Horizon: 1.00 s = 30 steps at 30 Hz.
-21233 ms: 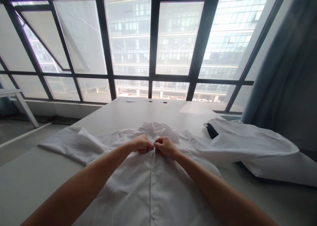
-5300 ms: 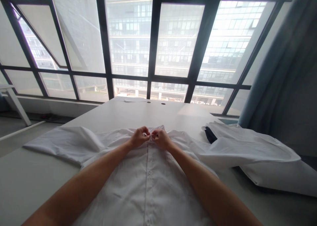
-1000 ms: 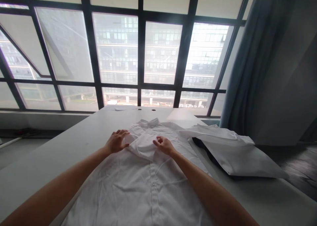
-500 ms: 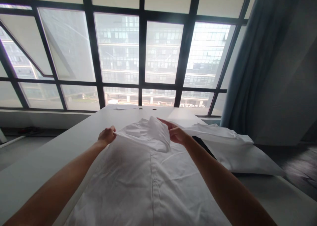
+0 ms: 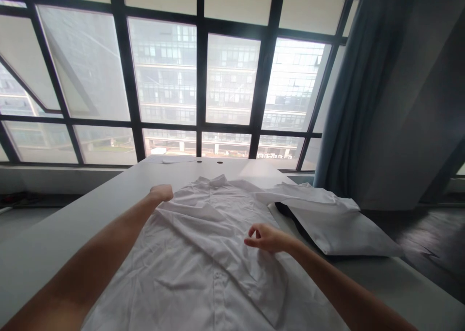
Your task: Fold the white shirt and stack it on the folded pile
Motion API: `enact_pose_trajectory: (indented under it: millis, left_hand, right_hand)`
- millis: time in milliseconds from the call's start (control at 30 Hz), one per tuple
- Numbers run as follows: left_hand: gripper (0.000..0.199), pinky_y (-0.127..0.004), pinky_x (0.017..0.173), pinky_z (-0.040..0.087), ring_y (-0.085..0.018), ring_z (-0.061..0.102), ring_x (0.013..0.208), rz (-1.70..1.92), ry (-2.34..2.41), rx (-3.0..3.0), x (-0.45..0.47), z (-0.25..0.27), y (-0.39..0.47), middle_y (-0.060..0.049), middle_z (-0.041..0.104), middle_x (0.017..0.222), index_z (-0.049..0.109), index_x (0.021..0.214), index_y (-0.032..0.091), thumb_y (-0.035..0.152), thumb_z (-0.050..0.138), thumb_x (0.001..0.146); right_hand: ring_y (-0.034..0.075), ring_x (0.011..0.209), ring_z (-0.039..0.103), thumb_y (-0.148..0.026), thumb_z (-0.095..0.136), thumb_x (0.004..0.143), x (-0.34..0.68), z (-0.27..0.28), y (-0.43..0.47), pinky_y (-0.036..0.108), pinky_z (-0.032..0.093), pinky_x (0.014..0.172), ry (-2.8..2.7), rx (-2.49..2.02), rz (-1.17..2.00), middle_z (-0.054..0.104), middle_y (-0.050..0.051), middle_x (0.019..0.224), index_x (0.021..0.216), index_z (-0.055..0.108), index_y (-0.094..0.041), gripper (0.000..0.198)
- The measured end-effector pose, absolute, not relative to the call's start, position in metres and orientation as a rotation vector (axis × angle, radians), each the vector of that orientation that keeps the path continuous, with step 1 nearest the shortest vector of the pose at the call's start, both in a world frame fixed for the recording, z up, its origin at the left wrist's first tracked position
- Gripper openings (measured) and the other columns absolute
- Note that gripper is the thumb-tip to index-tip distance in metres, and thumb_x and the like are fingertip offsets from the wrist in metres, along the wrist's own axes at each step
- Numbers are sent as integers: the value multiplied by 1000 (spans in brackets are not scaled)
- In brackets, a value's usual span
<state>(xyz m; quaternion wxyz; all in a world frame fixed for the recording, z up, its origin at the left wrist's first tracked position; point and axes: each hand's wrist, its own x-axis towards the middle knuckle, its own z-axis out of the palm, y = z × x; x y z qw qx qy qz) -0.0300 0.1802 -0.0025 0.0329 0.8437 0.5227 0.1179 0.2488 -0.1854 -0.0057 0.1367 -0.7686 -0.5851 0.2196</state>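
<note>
A white button-front shirt [image 5: 189,273] lies spread out, its collar [image 5: 212,181] at the far end and its button placket running down the middle. One sleeve [image 5: 232,258] is folded diagonally across the front, from the left shoulder toward the lower right. My left hand [image 5: 162,193] is closed at the left shoulder of the shirt, gripping the cloth at its edge; its fingertips are hidden. Just over the folded sleeve is my right hand [image 5: 267,237], its fingers curled, with a gap between thumb and forefinger and no cloth between them.
The shirt rests on a long white table [image 5: 90,215] that reaches to large windows [image 5: 163,79]. More white cloth [image 5: 348,229] with a dark edge lies on the right side. Two dark round holes show near the table's far end. A grey-blue curtain [image 5: 341,127] hangs at the right.
The sleeve, bunched up near the collar before, now lies across the shirt front. My right hand has let go of it and come nearer and lower. My left hand stays at the shoulder.
</note>
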Motion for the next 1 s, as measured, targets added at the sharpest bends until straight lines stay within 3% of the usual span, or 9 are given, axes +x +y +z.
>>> enact_pose_trajectory:
  millis: [100, 167, 300, 433, 500, 633, 867, 1000]
  left_hand:
    - [33, -46, 89, 51, -36, 65, 110, 251, 1630, 2565, 2, -1, 197, -23, 70, 116, 73, 94, 14, 42, 64, 80]
    - [40, -42, 90, 51, -35, 64, 113, 209, 1636, 2538, 18, -4, 205, -22, 68, 121, 72, 102, 14, 48, 61, 82]
    - [47, -34, 84, 51, -31, 66, 108, 172, 1626, 2493, 38, -15, 214, -20, 70, 118, 72, 104, 15, 54, 63, 81]
    - [34, -31, 83, 50, -28, 66, 108, 241, 1623, 2483, 46, -23, 219, -13, 72, 118, 73, 102, 20, 46, 65, 81]
    - [29, -30, 83, 50, -28, 66, 109, 311, 1653, 2469, 45, -23, 223, -13, 72, 118, 74, 103, 21, 41, 61, 85]
    - [37, -30, 81, 51, -28, 66, 108, 464, 1756, 2394, 35, -20, 236, -15, 71, 120, 71, 112, 18, 40, 48, 93]
    - [36, -31, 80, 51, -28, 67, 105, 553, 1788, 2328, 30, -29, 245, -16, 72, 117, 71, 109, 16, 41, 50, 92]
    - [37, -29, 82, 51, -27, 67, 106, 577, 1767, 2320, 29, -32, 246, -16, 72, 115, 71, 107, 14, 41, 49, 94]
  right_hand:
    - [13, 67, 59, -40, 69, 81, 239, -11, -193, 21, 36, 54, -1687, -2212, 655, 70, 3, 78, 93, 69, -16, 28]
    - [13, 66, 58, -34, 69, 80, 236, -15, -195, 21, 35, 55, -1643, -2200, 633, 69, 2, 76, 88, 68, -16, 20]
    - [13, 66, 57, -26, 68, 79, 239, -18, -195, 23, 35, 57, -1607, -2171, 653, 67, 1, 74, 89, 66, -17, 14]
    - [14, 69, 58, -26, 60, 85, 238, -14, -197, 24, 38, 62, -1574, -2158, 625, 67, 1, 77, 90, 62, -19, 8]
    - [15, 72, 60, -26, 55, 88, 235, -11, -203, 24, 39, 63, -1515, -2181, 721, 69, 2, 81, 92, 60, -21, 8]
    - [16, 75, 62, -29, 57, 87, 231, -3, -219, 25, 38, 62, -1434, -2353, 876, 71, 1, 86, 91, 60, -24, 6]
    - [19, 75, 62, -29, 58, 85, 228, 1, -224, 26, 37, 62, -1546, -2404, 814, 71, 4, 86, 96, 63, -25, 13]
    - [26, 88, 65, -39, 63, 83, 222, 5, -224, 32, 41, 75, -1550, -2486, 557, 71, 10, 93, 110, 65, -23, 31]
